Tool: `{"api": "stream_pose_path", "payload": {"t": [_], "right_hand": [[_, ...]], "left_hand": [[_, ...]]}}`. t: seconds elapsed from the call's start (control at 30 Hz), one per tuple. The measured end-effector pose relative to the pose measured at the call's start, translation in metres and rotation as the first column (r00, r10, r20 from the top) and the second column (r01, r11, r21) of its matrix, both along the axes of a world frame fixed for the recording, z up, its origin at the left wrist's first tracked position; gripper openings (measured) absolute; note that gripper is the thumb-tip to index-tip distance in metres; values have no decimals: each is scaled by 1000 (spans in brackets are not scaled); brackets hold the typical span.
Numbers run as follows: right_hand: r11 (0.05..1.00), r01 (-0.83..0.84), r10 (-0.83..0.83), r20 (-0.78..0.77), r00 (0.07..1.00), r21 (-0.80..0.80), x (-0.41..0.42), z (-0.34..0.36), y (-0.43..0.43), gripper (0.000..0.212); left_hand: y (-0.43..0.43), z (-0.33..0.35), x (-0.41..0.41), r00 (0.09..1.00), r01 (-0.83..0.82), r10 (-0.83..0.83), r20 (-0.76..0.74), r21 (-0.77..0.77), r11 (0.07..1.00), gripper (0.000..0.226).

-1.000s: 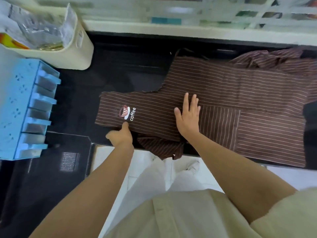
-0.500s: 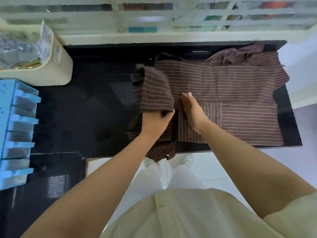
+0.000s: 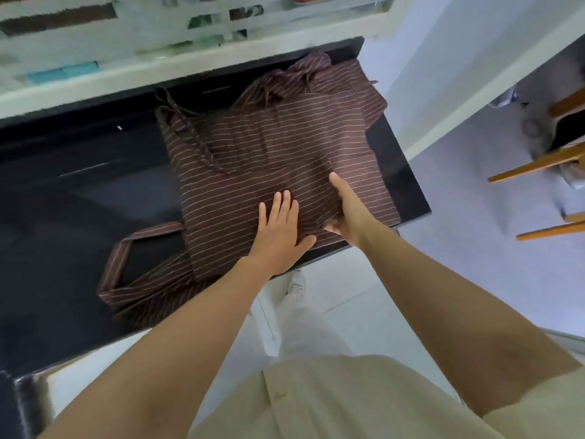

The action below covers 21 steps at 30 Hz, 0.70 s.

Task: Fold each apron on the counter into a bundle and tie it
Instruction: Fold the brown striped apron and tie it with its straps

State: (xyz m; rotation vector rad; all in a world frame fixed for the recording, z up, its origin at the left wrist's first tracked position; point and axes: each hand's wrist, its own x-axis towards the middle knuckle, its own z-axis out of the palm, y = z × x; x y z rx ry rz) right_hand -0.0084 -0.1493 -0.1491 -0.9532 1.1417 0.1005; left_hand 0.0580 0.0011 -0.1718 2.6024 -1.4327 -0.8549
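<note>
Apron [image 3: 253,160] lay folded near the counter's [image 3: 79,201] front edge; left hand [image 3: 280,228] pressed it flat, fingers straight, right hand [image 3: 346,212] grasping a fold beside.

A single head-worn wide-angle camera looks steeply down, close over the black worktop [image 3: 95,191], tilted, floor at right.

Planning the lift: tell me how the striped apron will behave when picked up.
Probably floppy: the striped apron bunches in creases at its far edge. Likely light, as the left hand flattens it with straight fingers. Its loose strap loop would probably dangle.
</note>
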Motion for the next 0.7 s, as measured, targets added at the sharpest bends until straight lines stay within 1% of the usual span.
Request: {"api": "stream_pose_path", "payload": {"t": [0.07, 0.1, 0.13, 0.2, 0.23, 0.3, 0.37, 0.4, 0.43, 0.5, 0.53, 0.6, 0.7], "right_hand": [[984, -63, 41, -127, 991, -169, 7, -8, -3, 32], [962, -119, 80, -165, 983, -244, 11, -8, -5, 23], [933, -172, 121, -175, 977, -316, 13, -9, -8, 19], [868, -207, 188, -87, 978, -452, 16, -2, -17, 10], [842, -182, 195, -27, 980, -507, 15, 4, -21, 7], [804, -81, 130, 41, 991, -589, 4, 11, -33, 16], [756, 15, -4, 18, 1000, -654, -16, 8, -49, 26], [745, 18, -60, -41, 997, -667, -28, 3, -59, 29], [753, -13, -85, -117, 989, -657, -40, -3, -67, 29], [786, -134, -45, -272, 961, -604, -58, -19, -80, 24], [789, -183, -7, -307, 952, -586, -62, -24, -84, 23], [786, -232, 59, -305, 951, -573, -63, -27, -89, 22], [782, -279, 132, -289, 948, -558, -61, -25, -92, 22]], "left_hand": [[5, 4, 2, 1000, -14, 14, -5, -26, 1000, 79], [7, 6, 3, 999, -33, 34, 5, -59, 998, 77], [9, 6, 4, 998, -59, 62, 22, -106, 993, 76], [12, 8, 6, 986, -124, 145, 87, -208, 970, 74], [13, 9, 6, 977, -146, 181, 117, -257, 955, 73], [10, 11, 4, 962, -155, 218, 167, -323, 933, 69], [1, 13, -2, 957, -141, 213, 196, -326, 935, 66], [-5, 12, -5, 958, -132, 201, 206, -307, 943, 66], [-9, 11, -9, 959, -125, 187, 215, -273, 954, 67], [-15, 1, -15, 957, -120, 164, 241, -185, 975, 69], [-15, -4, -17, 953, -128, 161, 255, -142, 982, 70], [-14, -13, -19, 947, -160, 178, 267, -89, 983, 72], [-9, -21, -18, 942, -191, 198, 271, -53, 980, 72]]}}
